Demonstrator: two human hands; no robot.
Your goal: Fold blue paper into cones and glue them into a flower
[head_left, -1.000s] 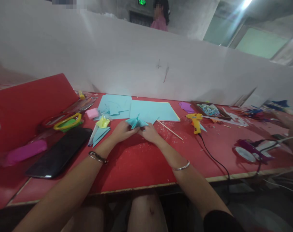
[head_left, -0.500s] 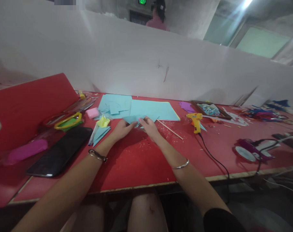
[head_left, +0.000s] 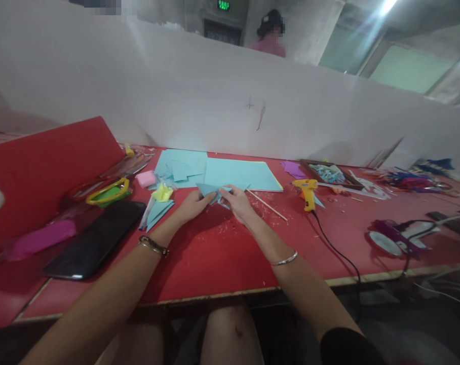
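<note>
Between my hands is a small piece of light blue paper [head_left: 207, 189], its pointed corner sticking up at the left. My left hand [head_left: 193, 205] pinches it from the left, thumb on top. On the other side, my right hand [head_left: 236, 203] grips its right part with curled fingertips, which hide some of the paper. Just behind lie large light blue sheets [head_left: 241, 173] with cut scraps [head_left: 180, 171] on the left one. A thin wooden stick [head_left: 268, 205] rests right of my right hand. Folded blue paper pieces [head_left: 159, 214] lie left of my left hand.
A yellow glue gun [head_left: 308, 192] with a black cord lies at the right. A black phone [head_left: 95, 241], yellow-handled scissors [head_left: 107, 192] and a pink block [head_left: 145, 178] are at the left. Behind the red table [head_left: 215, 263] rises a white partition [head_left: 199, 96], with a person [head_left: 271, 35] beyond.
The blue paper has tilted up so its point shows more clearly. My right fingers have curled and shifted slightly on it. Beyond the partition, the person has moved right.
</note>
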